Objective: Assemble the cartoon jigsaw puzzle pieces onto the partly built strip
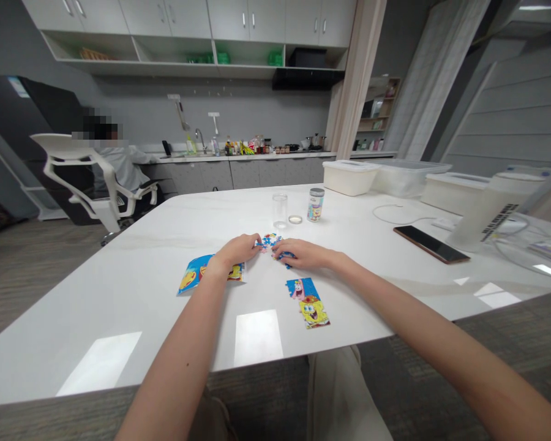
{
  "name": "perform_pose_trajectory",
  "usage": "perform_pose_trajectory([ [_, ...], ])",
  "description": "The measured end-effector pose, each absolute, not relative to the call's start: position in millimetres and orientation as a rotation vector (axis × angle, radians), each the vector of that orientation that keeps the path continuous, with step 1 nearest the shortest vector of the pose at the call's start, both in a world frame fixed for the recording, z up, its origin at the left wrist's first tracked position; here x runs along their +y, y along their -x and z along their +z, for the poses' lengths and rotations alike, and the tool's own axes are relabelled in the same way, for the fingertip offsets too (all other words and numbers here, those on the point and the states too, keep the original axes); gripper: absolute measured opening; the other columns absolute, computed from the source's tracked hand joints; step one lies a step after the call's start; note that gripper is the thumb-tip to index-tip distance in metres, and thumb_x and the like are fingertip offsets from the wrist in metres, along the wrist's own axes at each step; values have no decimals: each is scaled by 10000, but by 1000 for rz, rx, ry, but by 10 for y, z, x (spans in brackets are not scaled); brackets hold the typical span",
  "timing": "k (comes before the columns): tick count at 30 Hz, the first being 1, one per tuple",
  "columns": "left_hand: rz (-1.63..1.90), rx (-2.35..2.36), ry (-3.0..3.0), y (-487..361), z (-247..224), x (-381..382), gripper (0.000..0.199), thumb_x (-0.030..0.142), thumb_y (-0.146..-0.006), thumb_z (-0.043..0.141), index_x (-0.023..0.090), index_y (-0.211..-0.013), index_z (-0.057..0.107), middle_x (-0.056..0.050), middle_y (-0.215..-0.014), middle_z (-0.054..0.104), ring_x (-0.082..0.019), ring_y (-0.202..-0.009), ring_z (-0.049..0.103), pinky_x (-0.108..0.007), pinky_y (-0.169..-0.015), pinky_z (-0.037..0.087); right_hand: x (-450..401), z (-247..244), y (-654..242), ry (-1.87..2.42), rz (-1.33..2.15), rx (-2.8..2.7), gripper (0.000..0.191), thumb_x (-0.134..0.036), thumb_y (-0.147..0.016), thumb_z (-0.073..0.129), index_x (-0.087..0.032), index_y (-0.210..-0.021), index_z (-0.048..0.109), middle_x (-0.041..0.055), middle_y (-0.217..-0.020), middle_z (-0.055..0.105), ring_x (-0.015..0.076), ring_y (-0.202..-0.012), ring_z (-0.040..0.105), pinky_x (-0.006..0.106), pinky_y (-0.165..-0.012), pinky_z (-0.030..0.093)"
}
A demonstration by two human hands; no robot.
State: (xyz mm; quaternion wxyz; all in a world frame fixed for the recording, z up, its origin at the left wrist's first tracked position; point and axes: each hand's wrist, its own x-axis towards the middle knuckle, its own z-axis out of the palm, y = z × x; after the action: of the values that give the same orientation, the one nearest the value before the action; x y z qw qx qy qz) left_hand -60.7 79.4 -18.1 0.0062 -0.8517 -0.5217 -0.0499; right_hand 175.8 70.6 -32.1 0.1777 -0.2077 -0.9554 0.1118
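Observation:
A loose pile of small blue and multicoloured jigsaw pieces [270, 240] lies between my two hands on the white table. At the pile's left edge my left hand [241, 248] is closed, its fingertips pinched at a small blue piece. My right hand [298, 252] rests over the right side of the pile with fingers apart, covering some pieces. Nearer to me is a partly joined jigsaw [314, 311] showing a yellow cartoon sponge and a pink figure on blue. A glossy picture sheet [193, 274] with cartoon figures lies under my left forearm, partly hidden.
Beyond the pile stand a clear jar [280, 211], a round lid [295, 219] and a printed canister [315, 205]. To the right are a phone [430, 244], a white bottle [493, 211], cables and white storage boxes [350, 177]. A person [119, 168] sits far left.

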Motion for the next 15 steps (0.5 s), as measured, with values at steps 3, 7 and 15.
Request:
perform_pose_trajectory([
  [3,-144,-1665,2624,610,-176,786,326,385,-957,520,160,-1183,583,-78,-1083,657,-201,-956,634,-415,-870,504,700,-323,-1762,598,320,-2692,168,-149,-904,525,-165,-1037,625,118,-1159,640,206,-1071,592,402,-979,449],
  [7,-114,-1667,2614,603,-146,765,257,281,-948,492,197,-1141,641,-79,-1011,700,-210,-966,651,-331,-857,489,707,-348,-1757,628,343,-2685,186,-145,-892,539,-174,-1067,595,104,-1108,639,207,-1029,592,392,-938,467],
  [15,-128,-1593,2671,599,-159,794,294,250,-901,492,229,-1142,659,-57,-925,731,-207,-893,675,-260,-766,464,717,-337,-1752,604,340,-2697,167,-158,-899,538,-162,-1044,620,111,-1112,614,211,-1036,581,386,-947,463],
])
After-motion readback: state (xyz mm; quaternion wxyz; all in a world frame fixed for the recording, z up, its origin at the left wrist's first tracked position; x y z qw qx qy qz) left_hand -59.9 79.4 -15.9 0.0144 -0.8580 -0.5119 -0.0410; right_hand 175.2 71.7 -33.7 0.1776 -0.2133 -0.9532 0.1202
